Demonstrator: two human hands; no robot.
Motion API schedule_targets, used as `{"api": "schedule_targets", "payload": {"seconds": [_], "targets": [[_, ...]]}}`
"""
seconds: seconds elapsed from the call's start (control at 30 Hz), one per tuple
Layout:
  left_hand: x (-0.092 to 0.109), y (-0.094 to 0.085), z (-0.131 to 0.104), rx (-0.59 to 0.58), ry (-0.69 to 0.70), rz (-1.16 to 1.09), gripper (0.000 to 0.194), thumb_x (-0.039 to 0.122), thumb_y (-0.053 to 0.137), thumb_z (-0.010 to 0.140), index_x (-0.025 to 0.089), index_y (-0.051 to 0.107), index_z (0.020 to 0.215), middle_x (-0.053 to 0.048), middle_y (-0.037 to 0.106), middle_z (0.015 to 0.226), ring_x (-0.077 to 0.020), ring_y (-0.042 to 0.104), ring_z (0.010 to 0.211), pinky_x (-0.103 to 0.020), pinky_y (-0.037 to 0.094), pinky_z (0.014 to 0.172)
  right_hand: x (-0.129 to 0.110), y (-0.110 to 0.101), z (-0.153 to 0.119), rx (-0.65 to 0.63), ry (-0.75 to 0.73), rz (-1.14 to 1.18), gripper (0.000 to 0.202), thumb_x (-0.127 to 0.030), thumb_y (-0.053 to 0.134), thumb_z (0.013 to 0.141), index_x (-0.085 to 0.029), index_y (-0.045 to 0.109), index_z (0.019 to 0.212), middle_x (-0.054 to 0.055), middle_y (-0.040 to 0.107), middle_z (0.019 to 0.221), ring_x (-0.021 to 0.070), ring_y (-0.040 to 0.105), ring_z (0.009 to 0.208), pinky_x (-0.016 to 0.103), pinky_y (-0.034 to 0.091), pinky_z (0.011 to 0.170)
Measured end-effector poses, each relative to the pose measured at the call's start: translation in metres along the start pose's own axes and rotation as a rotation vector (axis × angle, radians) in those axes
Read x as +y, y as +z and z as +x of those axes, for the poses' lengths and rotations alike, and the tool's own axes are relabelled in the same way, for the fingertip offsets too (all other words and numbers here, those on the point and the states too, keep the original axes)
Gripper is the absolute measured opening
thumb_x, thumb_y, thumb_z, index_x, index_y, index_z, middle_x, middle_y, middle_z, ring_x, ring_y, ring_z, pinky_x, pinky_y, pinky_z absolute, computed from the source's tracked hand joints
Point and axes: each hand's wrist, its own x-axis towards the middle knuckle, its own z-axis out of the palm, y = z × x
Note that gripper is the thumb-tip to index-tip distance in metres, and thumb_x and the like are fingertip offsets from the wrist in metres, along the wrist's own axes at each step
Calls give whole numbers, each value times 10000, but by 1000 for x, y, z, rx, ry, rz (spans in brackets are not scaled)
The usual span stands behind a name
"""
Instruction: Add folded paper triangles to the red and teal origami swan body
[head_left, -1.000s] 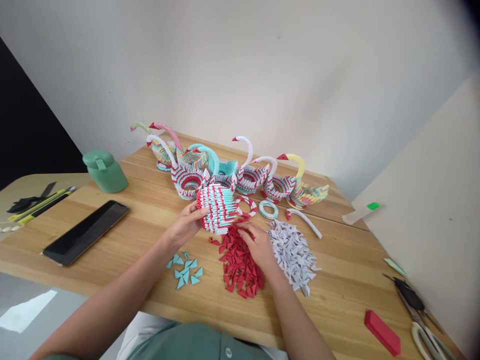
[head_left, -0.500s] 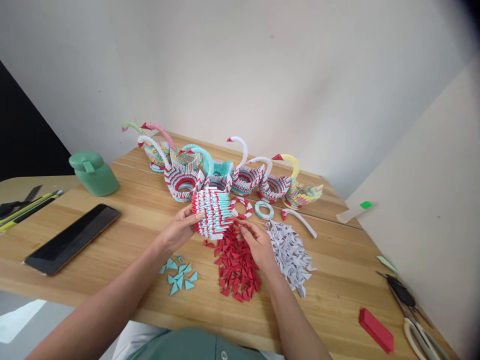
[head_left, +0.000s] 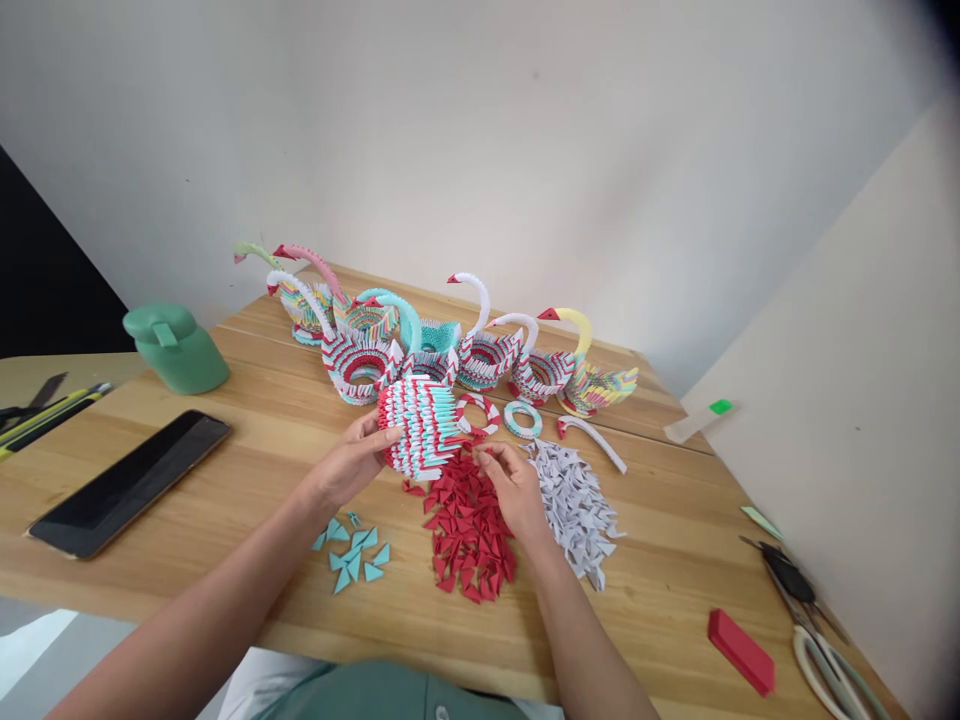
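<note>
My left hand (head_left: 360, 455) is closed on a folded-paper swan body (head_left: 420, 425), patterned in red, white and light blue and tilted on its side above the table. Close to its right edge, my right hand (head_left: 511, 478) has thumb and fingers pinched together; what they hold, if anything, is too small to make out. Under that hand lies a heap of red folded-paper triangles (head_left: 469, 545). A heap of white paper triangles (head_left: 576, 505) is to the right, and several light blue triangles (head_left: 356, 555) lie scattered to the left.
Finished paper swans (head_left: 360, 365) stand in rows at the back. Before them lie a red-white paper ring (head_left: 491, 412), a blue-white ring (head_left: 523, 420) and a white swan neck (head_left: 596, 445). A phone (head_left: 131, 480), green cup (head_left: 176, 350), red block (head_left: 741, 650) and scissors (head_left: 825, 670) lie around.
The view has shifted slightly, so everything sits a little further left. My left hand keeps the swan body, and my right hand stays pinched beside it.
</note>
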Motion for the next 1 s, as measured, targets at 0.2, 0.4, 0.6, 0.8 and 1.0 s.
{"api": "schedule_targets", "payload": {"seconds": [0.2,0.4,0.6,0.8,1.0], "targets": [[0,0,-1,-23,8,68,348,254,782,714,158,691,1036,-88,746,983,-224,688,813,-304,511,732,-1,1,-1,123,12,98,214,-328,711,734,-220,672,915,-14,666,704,175,619,652,297,496,651],[-2,2,-1,-53,33,202,419,271,783,717,163,673,1106,-97,726,1071,-247,666,938,-312,500,795,-1,-3,-3,154,-44,34,186,-388,684,772,-208,705,814,-4,640,657,160,556,588,285,460,592],[-5,0,-4,-89,10,337,395,272,754,750,182,661,1124,-83,722,1048,-222,653,903,-301,509,767,2,-8,-1,150,19,222,251,-435,642,832,-227,738,934,-14,600,639,142,536,553,286,444,574],[-4,4,-6,-157,-10,375,389,265,744,760,177,662,1130,-89,707,1102,-242,639,969,-323,492,836,3,-5,2,98,92,376,257,-434,724,754,-220,742,895,17,673,711,170,591,627,324,495,635],[-1,9,-9,-216,-41,396,409,253,733,770,175,648,1161,-91,708,1094,-229,643,940,-320,492,821,1,-3,2,112,137,466,275,-398,767,723,-218,700,921,-9,670,698,152,601,614,301,496,634]]}}
